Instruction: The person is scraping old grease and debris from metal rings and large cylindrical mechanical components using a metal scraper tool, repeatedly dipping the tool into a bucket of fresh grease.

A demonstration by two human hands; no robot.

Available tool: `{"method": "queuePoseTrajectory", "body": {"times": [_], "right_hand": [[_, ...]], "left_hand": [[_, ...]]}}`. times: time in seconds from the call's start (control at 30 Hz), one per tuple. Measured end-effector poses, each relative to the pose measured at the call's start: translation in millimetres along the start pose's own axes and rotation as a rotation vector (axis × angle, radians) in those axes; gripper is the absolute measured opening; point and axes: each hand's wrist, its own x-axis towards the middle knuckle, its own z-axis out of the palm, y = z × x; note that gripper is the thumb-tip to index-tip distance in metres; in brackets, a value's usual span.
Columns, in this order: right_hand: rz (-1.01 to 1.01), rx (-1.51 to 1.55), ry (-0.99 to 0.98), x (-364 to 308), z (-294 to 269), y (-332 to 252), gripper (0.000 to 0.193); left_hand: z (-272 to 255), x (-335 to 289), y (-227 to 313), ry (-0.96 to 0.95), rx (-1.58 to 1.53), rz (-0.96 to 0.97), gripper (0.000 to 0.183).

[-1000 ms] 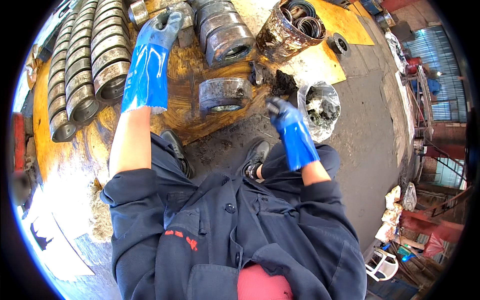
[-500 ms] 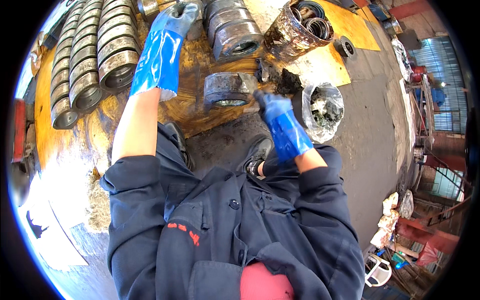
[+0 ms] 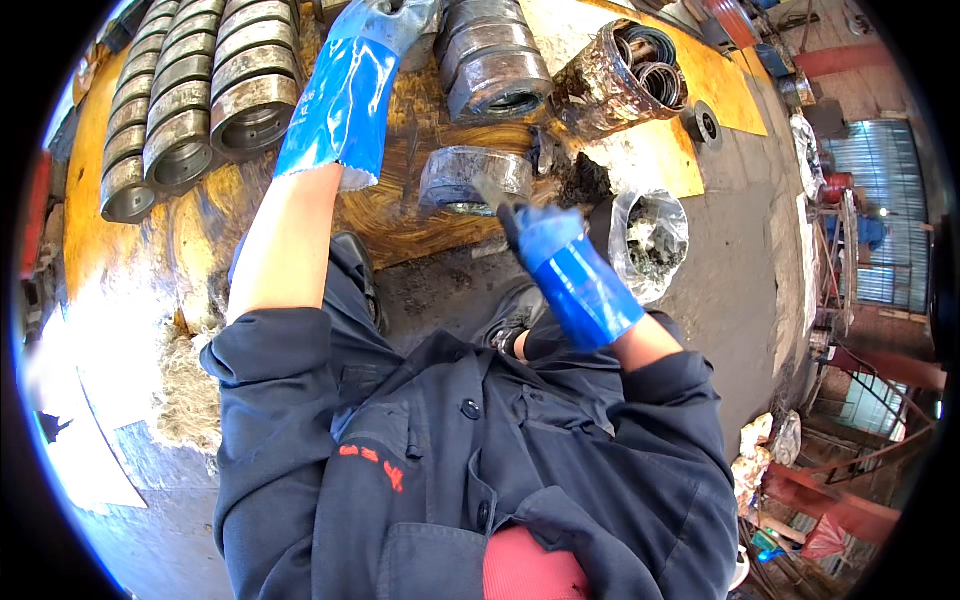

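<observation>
My right hand [image 3: 552,238], in a blue rubber glove, is closed round the dark handle of a scraper. The grey blade of the scraper [image 3: 488,192], slightly blurred, overlaps the lower right side of a greasy metal ring [image 3: 462,174]; whether it touches cannot be told. That ring rests on the oily yellow board [image 3: 400,230] in front of me. My left hand [image 3: 392,22], gloved alike, reaches to the top edge beside a row of metal rings [image 3: 492,60]. Its fingers look curled, but what they hold is partly cut off and unclear.
Several rows of metal cylinders [image 3: 255,110] lie at the left. Right of centre stands a grimy bucket [image 3: 600,85] with rings in it. Black grease lumps [image 3: 585,180], a bag-lined container [image 3: 652,240] and a small dark wheel [image 3: 703,124] are near my right hand.
My right hand has moved slightly down and right with the scraper, whose blade now shows more plainly. The whole view has shifted a little; my left hand stays at the top edge.
</observation>
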Motion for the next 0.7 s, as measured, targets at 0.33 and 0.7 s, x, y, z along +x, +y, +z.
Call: {"method": "queuePoseTrajectory", "body": {"times": [0.33, 0.7], "right_hand": [[-0.006, 0.067, 0.11, 2, 18, 2, 0.025], [0.104, 0.03, -0.075, 42, 15, 17, 0.035]], "left_hand": [[13, -6, -8, -0.03, -0.024, 0.006, 0.043], [11, -4, -2, -0.044, -0.052, 0.0, 0.043]]}}
